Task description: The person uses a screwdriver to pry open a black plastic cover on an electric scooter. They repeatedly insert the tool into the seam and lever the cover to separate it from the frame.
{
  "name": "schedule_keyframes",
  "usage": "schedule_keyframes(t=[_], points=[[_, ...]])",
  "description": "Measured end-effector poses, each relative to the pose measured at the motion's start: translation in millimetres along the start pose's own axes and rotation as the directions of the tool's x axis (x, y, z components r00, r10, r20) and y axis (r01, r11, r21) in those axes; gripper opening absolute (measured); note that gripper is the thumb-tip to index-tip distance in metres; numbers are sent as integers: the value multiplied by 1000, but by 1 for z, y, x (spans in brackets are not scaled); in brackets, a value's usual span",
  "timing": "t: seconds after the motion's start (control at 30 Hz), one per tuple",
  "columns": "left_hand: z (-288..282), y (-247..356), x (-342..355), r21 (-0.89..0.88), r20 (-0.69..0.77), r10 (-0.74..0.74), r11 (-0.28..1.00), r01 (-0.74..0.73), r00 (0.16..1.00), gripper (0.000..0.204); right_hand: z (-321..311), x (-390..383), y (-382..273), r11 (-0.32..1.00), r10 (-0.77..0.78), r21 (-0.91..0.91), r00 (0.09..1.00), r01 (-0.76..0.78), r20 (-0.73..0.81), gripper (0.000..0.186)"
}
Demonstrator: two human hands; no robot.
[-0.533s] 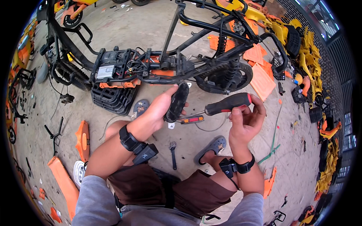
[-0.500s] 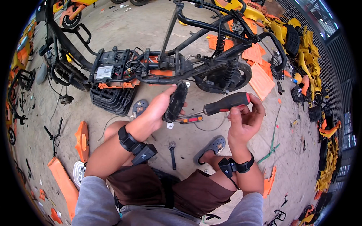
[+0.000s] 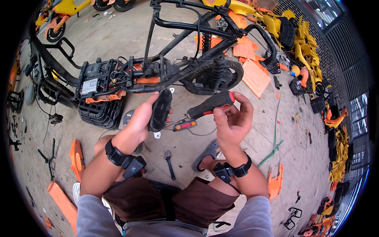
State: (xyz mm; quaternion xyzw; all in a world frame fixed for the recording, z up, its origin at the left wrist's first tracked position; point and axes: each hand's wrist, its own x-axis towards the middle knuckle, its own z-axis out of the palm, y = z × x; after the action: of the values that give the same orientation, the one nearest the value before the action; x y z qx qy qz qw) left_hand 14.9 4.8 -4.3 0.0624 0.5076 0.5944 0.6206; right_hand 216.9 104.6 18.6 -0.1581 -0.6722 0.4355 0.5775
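Observation:
My left hand (image 3: pixel 140 118) grips a black elongated part (image 3: pixel 160 109) upright, fingers curled behind it. My right hand (image 3: pixel 235 124) holds a black-and-red screwdriver (image 3: pixel 209 104) by the handle between thumb and fingers, its thin shaft angled down-left toward that part; whether the tip touches it is unclear. Just below, between my hands, lies a small red-and-amber light (image 3: pixel 184 125) with wires. Beyond my hands stands a stripped black scooter frame (image 3: pixel 185 27), with a silver box (image 3: pixel 90 85) and wiring in its middle and a rear wheel (image 3: pixel 233 77) at right.
An adjustable wrench (image 3: pixel 170 166) lies on the concrete floor (image 3: pixel 110 35) between my feet. Orange panels (image 3: pixel 254 77) lie behind the rear wheel, another (image 3: pixel 77 160) at my left, and a heap of yellow body parts (image 3: pixel 302 43) lines the shuttered wall (image 3: pixel 349 71).
The whole view has shifted leftward in the picture. My right hand and screwdriver sit a little higher, with the handle end raised. Both hands keep their holds.

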Motion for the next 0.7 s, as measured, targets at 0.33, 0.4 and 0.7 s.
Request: schedule_keyframes(t=[0.33,0.4,0.7], points=[[3,2,-3,18,-9,11,1000,-11,1000,46,0,3,-7,999,-38,-32,999,39,34,52],[3,1,-1,18,-3,13,1000,-13,1000,46,1,2,-11,999,19,31,1000,-20,24,51],[-5,-3,5,-18,30,5,1000,-4,1000,45,4,2,-7,997,70,-23,997,-70,-21,56]])
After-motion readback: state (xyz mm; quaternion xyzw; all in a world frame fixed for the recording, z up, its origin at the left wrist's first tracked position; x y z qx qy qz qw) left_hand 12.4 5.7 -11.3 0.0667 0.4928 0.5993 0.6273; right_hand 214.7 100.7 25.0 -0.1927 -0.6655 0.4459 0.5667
